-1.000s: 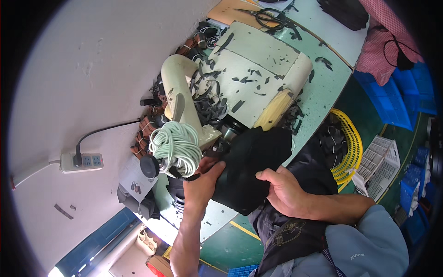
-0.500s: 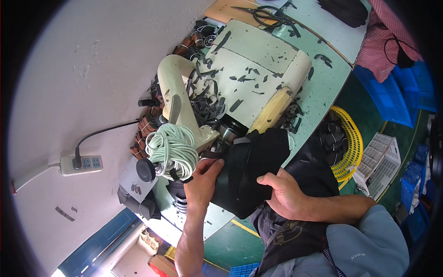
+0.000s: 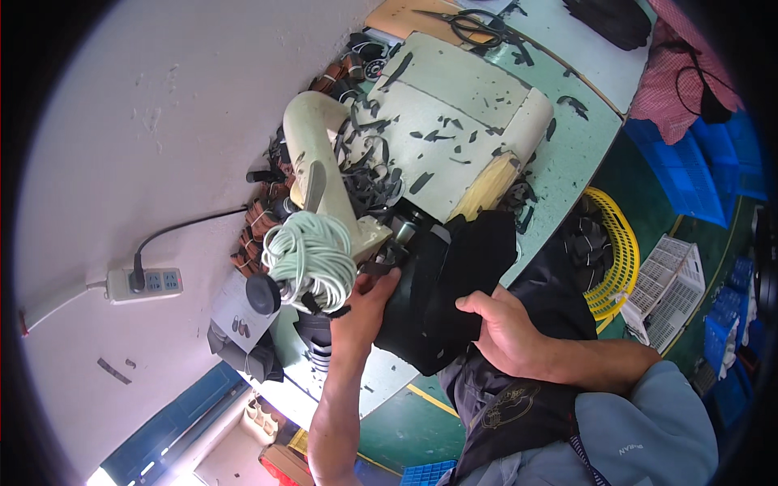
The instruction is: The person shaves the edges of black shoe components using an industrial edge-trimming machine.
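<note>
A black sheet of material [image 3: 433, 304], cloth or leather, lies at the front of a cream bench machine [image 3: 466, 89], its far edge against the machine's metal working part [image 3: 405, 231]. My left hand [image 3: 361, 312] pinches the sheet's left edge close to that part; its fingertips are partly hidden. My right hand [image 3: 506, 328] grips the near right edge, thumb on top and fingers underneath. Just left of my left hand, a coil of pale green cord [image 3: 308, 261] hangs by the machine's curved arm [image 3: 312, 146]. Dark scraps [image 3: 369, 174] litter the machine top.
Bundled brown and black pieces [image 3: 258, 223] line the wall side. Scissors [image 3: 474, 28] lie at the far end of the green table [image 3: 579, 142]. A yellow basket [image 3: 624, 259] holding dark pieces and a white crate [image 3: 664, 279] stand to the right. A power strip [image 3: 146, 282] is on the wall.
Both hands still hold the black sheet, which has shifted slightly away from me and to the right. More of the metal part shows beside it. The whole view has moved a little.
</note>
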`<state>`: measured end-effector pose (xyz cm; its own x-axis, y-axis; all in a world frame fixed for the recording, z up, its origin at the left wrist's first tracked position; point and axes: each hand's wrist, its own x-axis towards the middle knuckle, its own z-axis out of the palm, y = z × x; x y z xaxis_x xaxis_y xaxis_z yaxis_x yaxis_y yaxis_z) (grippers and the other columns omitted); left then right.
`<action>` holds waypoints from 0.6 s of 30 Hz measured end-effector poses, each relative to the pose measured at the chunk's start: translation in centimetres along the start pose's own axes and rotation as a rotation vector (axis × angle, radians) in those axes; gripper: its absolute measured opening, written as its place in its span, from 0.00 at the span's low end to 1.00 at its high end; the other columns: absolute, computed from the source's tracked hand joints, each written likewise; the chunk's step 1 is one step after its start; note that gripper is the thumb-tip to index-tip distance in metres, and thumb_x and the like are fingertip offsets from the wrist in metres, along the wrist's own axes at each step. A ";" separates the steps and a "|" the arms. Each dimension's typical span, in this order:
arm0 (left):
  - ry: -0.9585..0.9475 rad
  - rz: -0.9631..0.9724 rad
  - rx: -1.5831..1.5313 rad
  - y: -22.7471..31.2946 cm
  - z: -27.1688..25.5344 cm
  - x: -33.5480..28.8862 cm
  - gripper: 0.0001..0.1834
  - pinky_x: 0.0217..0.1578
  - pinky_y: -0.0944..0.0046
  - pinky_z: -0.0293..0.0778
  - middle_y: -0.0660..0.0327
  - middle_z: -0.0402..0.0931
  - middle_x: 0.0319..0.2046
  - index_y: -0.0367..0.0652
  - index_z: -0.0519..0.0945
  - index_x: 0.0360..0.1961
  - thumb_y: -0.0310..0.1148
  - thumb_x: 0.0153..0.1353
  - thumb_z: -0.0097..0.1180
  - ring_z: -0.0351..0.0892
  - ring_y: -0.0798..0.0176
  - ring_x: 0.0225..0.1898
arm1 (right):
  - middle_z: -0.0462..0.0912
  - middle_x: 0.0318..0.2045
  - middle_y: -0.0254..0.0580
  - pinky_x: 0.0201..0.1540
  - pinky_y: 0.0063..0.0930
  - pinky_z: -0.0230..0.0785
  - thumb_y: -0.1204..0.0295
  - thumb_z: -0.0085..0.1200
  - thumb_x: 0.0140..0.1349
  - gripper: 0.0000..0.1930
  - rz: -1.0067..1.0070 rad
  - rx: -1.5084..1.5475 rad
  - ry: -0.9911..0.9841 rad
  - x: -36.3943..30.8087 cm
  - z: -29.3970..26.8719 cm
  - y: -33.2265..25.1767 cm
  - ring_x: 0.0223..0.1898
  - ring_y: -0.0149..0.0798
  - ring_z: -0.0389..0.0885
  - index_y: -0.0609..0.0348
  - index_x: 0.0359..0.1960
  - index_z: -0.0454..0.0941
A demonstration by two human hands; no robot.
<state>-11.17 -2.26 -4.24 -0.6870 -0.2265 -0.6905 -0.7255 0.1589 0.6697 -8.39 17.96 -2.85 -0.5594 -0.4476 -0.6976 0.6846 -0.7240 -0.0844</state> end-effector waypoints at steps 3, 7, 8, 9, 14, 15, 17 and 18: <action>-0.027 0.014 -0.032 -0.5 -1.0 -1.3 0.18 0.43 0.72 0.71 0.60 0.82 0.38 0.35 0.80 0.47 0.32 0.57 0.63 0.78 0.70 0.38 | 0.83 0.40 0.37 0.50 0.29 0.74 0.79 0.47 0.61 0.11 0.086 -0.017 0.006 0.3 -0.5 -0.4 0.44 0.33 0.82 0.61 0.44 0.77; -0.038 -0.082 0.114 1.0 0.2 -0.8 0.22 0.48 0.71 0.68 0.60 0.81 0.40 0.38 0.79 0.49 0.39 0.56 0.64 0.77 0.67 0.42 | 0.83 0.40 0.37 0.49 0.30 0.74 0.79 0.48 0.61 0.11 0.062 -0.004 -0.010 0.2 -1.0 0.4 0.43 0.33 0.82 0.62 0.44 0.77; -0.002 -0.084 0.213 1.2 0.4 -0.6 0.22 0.48 0.71 0.68 0.61 0.81 0.40 0.38 0.79 0.49 0.40 0.57 0.64 0.77 0.67 0.42 | 0.83 0.40 0.38 0.49 0.30 0.74 0.79 0.48 0.60 0.11 0.038 -0.005 0.018 0.0 -0.7 0.4 0.42 0.33 0.82 0.62 0.44 0.77; -0.014 0.004 0.245 0.7 0.3 -0.1 0.23 0.48 0.70 0.68 0.60 0.81 0.40 0.37 0.79 0.49 0.40 0.56 0.64 0.77 0.66 0.43 | 0.83 0.40 0.38 0.49 0.30 0.74 0.79 0.48 0.60 0.11 0.014 -0.005 0.046 -0.2 -0.5 0.3 0.42 0.33 0.82 0.62 0.44 0.77; -0.087 0.053 -0.126 -0.2 -0.9 -1.5 0.24 0.49 0.70 0.68 0.58 0.81 0.42 0.36 0.78 0.50 0.40 0.56 0.64 0.77 0.67 0.43 | 0.82 0.41 0.37 0.51 0.29 0.72 0.79 0.47 0.60 0.12 0.058 -0.019 -0.008 0.3 -1.3 -0.2 0.44 0.33 0.81 0.62 0.45 0.76; -0.073 -0.010 -0.042 0.4 -0.7 -1.7 0.23 0.48 0.70 0.69 0.58 0.81 0.41 0.36 0.79 0.49 0.40 0.56 0.65 0.77 0.67 0.42 | 0.82 0.41 0.37 0.51 0.30 0.72 0.79 0.47 0.60 0.13 0.096 -0.021 -0.029 0.3 -1.5 -0.2 0.45 0.33 0.81 0.61 0.46 0.75; -0.006 -0.049 0.153 0.2 -0.4 -0.9 0.20 0.47 0.71 0.69 0.59 0.82 0.38 0.34 0.81 0.44 0.38 0.55 0.65 0.77 0.69 0.39 | 0.82 0.41 0.37 0.51 0.30 0.72 0.79 0.48 0.60 0.12 0.073 -0.010 -0.023 0.0 -1.2 0.1 0.45 0.33 0.81 0.62 0.46 0.75; -0.001 -0.050 0.150 0.3 0.0 -0.5 0.20 0.47 0.71 0.69 0.59 0.82 0.38 0.34 0.81 0.44 0.38 0.55 0.65 0.77 0.69 0.39 | 0.82 0.40 0.38 0.51 0.30 0.73 0.79 0.48 0.60 0.12 0.046 0.003 -0.015 -0.1 -1.0 0.2 0.45 0.33 0.81 0.62 0.45 0.76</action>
<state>-11.05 -2.15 -3.70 -0.6501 -0.2365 -0.7221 -0.7566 0.2895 0.5863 -7.70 18.40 -3.50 -0.5340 -0.4886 -0.6900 0.7084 -0.7040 -0.0498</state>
